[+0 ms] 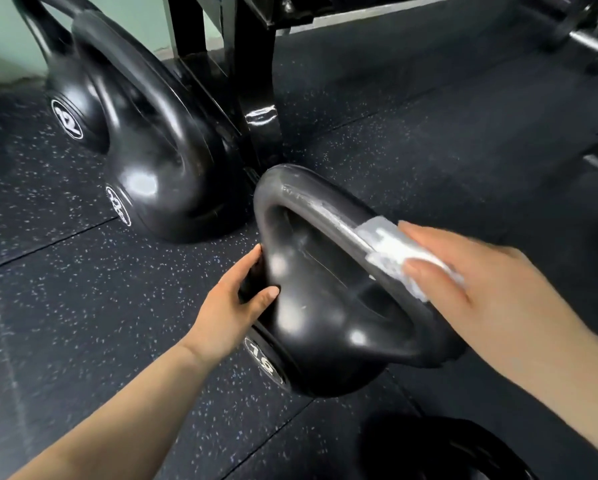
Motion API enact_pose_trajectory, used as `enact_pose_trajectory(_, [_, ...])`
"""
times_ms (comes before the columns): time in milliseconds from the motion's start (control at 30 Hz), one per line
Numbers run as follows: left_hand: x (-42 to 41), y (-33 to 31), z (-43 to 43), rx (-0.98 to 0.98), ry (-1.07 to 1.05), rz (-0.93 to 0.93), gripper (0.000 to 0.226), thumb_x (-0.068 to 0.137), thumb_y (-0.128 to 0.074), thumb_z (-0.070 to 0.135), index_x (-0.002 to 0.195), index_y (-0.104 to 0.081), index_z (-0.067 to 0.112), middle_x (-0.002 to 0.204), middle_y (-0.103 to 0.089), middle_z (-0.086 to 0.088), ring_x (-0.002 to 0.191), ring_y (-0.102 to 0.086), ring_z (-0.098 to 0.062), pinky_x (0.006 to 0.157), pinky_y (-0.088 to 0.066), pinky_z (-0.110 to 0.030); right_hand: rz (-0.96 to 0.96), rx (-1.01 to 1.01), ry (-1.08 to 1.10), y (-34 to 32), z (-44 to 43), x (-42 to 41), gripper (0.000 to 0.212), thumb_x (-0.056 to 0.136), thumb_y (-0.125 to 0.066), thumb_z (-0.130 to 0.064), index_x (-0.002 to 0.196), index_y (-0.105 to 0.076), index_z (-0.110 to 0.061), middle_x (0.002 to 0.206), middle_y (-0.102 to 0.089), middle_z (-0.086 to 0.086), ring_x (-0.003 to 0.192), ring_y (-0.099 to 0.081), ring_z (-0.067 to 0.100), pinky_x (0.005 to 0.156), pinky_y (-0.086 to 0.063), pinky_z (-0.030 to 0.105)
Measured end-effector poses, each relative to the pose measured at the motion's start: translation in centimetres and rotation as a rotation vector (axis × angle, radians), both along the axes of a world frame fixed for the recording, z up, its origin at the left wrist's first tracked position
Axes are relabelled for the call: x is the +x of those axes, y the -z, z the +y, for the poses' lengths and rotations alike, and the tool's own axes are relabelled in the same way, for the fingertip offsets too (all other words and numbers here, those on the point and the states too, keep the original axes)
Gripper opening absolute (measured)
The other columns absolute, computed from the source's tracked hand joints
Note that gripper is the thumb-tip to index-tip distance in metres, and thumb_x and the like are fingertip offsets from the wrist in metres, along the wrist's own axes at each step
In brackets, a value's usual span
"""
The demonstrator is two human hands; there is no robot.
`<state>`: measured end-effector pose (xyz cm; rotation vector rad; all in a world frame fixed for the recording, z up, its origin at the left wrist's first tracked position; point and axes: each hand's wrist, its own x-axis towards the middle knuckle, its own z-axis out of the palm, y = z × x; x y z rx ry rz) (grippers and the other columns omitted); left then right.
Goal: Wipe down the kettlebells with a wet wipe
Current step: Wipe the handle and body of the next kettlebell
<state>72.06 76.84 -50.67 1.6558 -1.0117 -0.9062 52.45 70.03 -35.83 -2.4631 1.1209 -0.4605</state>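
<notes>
A glossy black kettlebell (328, 327) stands on the speckled rubber floor in the middle, with a white number label low on its left side. My left hand (235, 306) grips its left shoulder, thumb on the front. My right hand (488, 289) presses a white wet wipe (394, 252) against the right part of its handle; a damp streak runs along the handle to the left of the wipe. Two more black kettlebells stand behind on the left: a large one (159, 161) and one marked 12 (68, 95) behind it.
A black metal rack leg (256, 98) rises just behind the kettlebells. Dark gym gear and a chrome bar (585, 39) lie at the far right. A round black object (443, 452) shows at the bottom right. A pale green wall (3, 36) stands far left.
</notes>
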Motion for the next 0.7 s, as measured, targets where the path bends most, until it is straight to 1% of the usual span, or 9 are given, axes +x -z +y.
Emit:
enact_pose_trajectory(100, [-0.3,-0.1,0.2,-0.043,-0.007,0.024,0.060,0.081,-0.058,0.002,0.131,-0.033,0.025,0.123,-0.038,0.024,0.110,-0.038,0.018,0.089,-0.031,0.003,0.112,-0.081,-0.048,-0.4,-2.5,4.3,0.034,0.090,-0.041,-0.027,0.120,-0.052,-0.013,0.117,-0.064,0.008,0.105,-0.056,0.029,0.083,-0.038,0.035])
enact_pose_trajectory(233, [-1.0,-1.3,0.0,-0.129,0.008,0.036,0.061,0.081,-0.054,-0.006,0.118,-0.028,0.033,0.117,-0.035,0.028,0.096,-0.038,0.035,0.082,-0.031,0.009,0.131,0.077,-0.127,-0.2,-5.4,9.0,0.027,0.092,-0.038,-0.023,0.083,-0.057,-0.008,0.085,-0.060,0.008,0.083,-0.054,0.026,0.065,-0.038,0.030])
enact_pose_trajectory(300, [-0.7,-2.2,-0.2,-0.188,-0.025,-0.029,0.061,0.082,-0.058,0.001,0.118,-0.027,0.038,0.119,-0.034,0.026,0.107,-0.040,0.026,0.092,-0.032,0.001,0.011,0.298,-0.119,0.0,-6.2,8.8,0.029,0.090,-0.040,-0.020,0.067,-0.055,-0.011,0.069,-0.049,0.003,0.068,-0.045,0.016,0.056,-0.031,0.027])
enact_pose_trajectory(367, [0.2,-3.3,-0.6,-0.236,-0.046,-0.166,0.057,0.081,-0.057,0.016,0.118,-0.024,0.045,0.126,-0.028,0.028,0.126,-0.034,0.003,0.106,-0.026,-0.015,-0.151,0.519,-0.106,0.1,-6.0,6.9,0.034,0.088,-0.043,-0.017,0.055,-0.052,-0.017,0.060,-0.042,-0.002,0.059,-0.038,0.010,0.057,-0.027,0.028])
enact_pose_trajectory(433, [0.8,-4.2,-1.1,-0.267,-0.037,-0.249,0.053,0.082,-0.051,0.021,0.121,-0.022,0.043,0.128,-0.024,0.029,0.132,-0.026,-0.006,0.109,-0.021,-0.024,-0.242,0.683,-0.116,0.5,-6.0,3.9,0.044,0.088,-0.043,-0.014,0.046,-0.054,-0.023,0.050,-0.047,-0.012,0.052,-0.043,0.002,0.056,-0.034,0.019])
enact_pose_trajectory(533, [0.2,-4.8,-2.0,-0.283,0.011,-0.156,0.052,0.080,-0.046,0.022,0.121,-0.021,0.041,0.128,-0.025,0.029,0.130,-0.024,-0.001,0.110,-0.022,-0.029,-0.311,0.911,-0.134,1.6,-5.7,-0.6,0.019,0.082,-0.055,-0.022,0.080,-0.072,-0.017,0.075,-0.070,0.004,0.070,-0.061,0.010,0.060,-0.049,0.014])
enact_pose_trajectory(600, [-0.2,-4.4,-2.1,-0.287,0.000,-0.108,0.053,0.079,-0.046,0.021,0.120,-0.021,0.045,0.130,-0.024,0.029,0.131,-0.024,0.000,0.109,-0.023,-0.033,-0.278,0.989,-0.141,2.0,-5.9,-2.5,0.040,0.074,-0.063,-0.036,0.095,-0.064,-0.002,0.094,-0.066,0.021,0.081,-0.060,0.022,0.064,-0.053,0.021])
enact_pose_trajectory(633, [-0.3,-4.1,-2.1,-0.289,-0.008,-0.106,0.053,0.079,-0.046,0.022,0.119,-0.021,0.046,0.130,-0.024,0.030,0.131,-0.024,0.000,0.109,-0.024,-0.034,-0.256,1.004,-0.169,2.1,-6.1,-2.9,0.048,0.070,-0.067,-0.043,0.095,-0.064,-0.002,0.091,-0.066,0.020,0.079,-0.060,0.022,0.063,-0.052,0.021])
enact_pose_trajectory(700, [-0.3,-3.9,-2.2,-0.291,-0.018,-0.110,0.054,0.078,-0.047,0.023,0.118,-0.021,0.048,0.130,-0.023,0.032,0.130,-0.026,0.004,0.110,-0.026,-0.033,-0.272,0.984,-0.172,1.6,-6.3,-1.8,0.032,0.070,-0.068,-0.036,0.080,-0.068,-0.005,0.072,-0.066,0.008,0.068,-0.060,0.015,0.058,-0.049,0.015])
